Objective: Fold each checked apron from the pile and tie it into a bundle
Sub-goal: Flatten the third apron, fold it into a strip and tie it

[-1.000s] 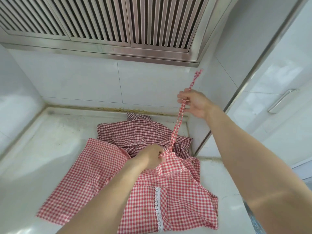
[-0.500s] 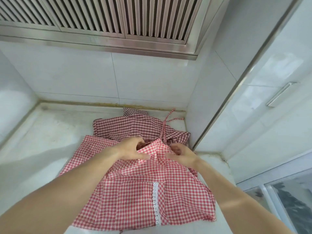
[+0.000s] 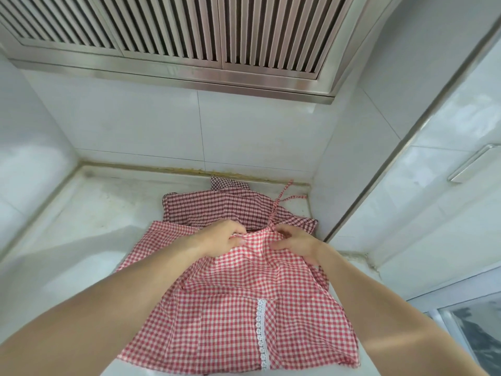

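Note:
A light red checked apron (image 3: 230,308) with a white lace strip (image 3: 261,332) lies spread on the white counter (image 3: 81,240). Behind it lies a darker checked apron (image 3: 217,207), part of the pile. My left hand (image 3: 222,237) grips the top edge of the light apron, its fingers curled into the cloth. My right hand (image 3: 295,244) holds the same edge a little to the right. The apron's thin strap (image 3: 282,194) trails from between my hands back over the dark apron toward the wall.
White tiled walls close the counter at the back and on both sides. A steel extractor hood (image 3: 189,36) hangs overhead. A white cabinet door with a bar handle (image 3: 471,164) stands at the right, and a glass pane (image 3: 477,337) shows at the lower right.
My right hand let the raised strap drop and came down to the apron's top edge beside my left hand. The strap now lies on the pile. Since half a second ago, little has moved.

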`<state>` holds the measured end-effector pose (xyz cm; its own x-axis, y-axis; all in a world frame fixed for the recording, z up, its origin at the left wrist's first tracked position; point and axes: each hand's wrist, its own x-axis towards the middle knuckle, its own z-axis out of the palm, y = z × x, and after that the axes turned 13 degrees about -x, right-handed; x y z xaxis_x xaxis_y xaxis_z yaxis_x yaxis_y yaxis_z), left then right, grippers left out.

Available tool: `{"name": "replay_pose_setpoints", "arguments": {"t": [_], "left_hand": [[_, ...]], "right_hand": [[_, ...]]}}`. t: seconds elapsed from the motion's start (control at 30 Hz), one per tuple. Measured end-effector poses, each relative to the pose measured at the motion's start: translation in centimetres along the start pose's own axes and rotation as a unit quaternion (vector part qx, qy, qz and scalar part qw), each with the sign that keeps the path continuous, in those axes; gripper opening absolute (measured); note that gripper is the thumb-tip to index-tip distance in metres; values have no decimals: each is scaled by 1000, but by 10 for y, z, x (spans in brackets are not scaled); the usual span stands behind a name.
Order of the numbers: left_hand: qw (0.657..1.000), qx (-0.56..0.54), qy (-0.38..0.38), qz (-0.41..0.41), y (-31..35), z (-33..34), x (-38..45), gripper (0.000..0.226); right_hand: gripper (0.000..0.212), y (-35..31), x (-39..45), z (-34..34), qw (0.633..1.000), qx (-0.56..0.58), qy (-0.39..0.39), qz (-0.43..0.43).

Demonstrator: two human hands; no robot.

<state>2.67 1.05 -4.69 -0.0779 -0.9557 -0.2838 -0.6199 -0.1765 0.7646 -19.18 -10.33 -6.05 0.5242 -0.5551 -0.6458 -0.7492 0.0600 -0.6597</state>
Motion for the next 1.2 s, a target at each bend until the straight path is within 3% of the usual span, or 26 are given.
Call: {"name": "replay_pose_setpoints", "arguments": {"t": [0.17,0.27,0.47,0.6,0.8,0.93,1.13,1.2], "left_hand": [[1000,4,-12,-11,0,-7,-2,19],[1000,3,1,-15,-9,-12,-2,19],[999,-14,11,-32,-11,-15,-2,19],[999,-15,12,-44,-12,-14,0,17],[999,-3,16,-47,-11,-15,6,18],[999,-3,17,-39,-6,-15,5,19],[999,7,16,-38,-6,-14,6,16],[999,14,27,-39,-6,-13,5,17]], "right_hand": [[24,0,5,0,996,42,19,-70],[31,-5,5,-8,993,31,22,-109],[38,-11,-4,-30,988,-86,-50,-117],[68,-5,-5,-35,972,-205,-49,-107],[18,4,-15,-24,980,-75,81,-168],[7,8,-17,-21,970,-4,174,-170],[9,3,-16,-18,989,-11,111,-102],[20,1,-19,-17,987,-73,98,-101]]}}
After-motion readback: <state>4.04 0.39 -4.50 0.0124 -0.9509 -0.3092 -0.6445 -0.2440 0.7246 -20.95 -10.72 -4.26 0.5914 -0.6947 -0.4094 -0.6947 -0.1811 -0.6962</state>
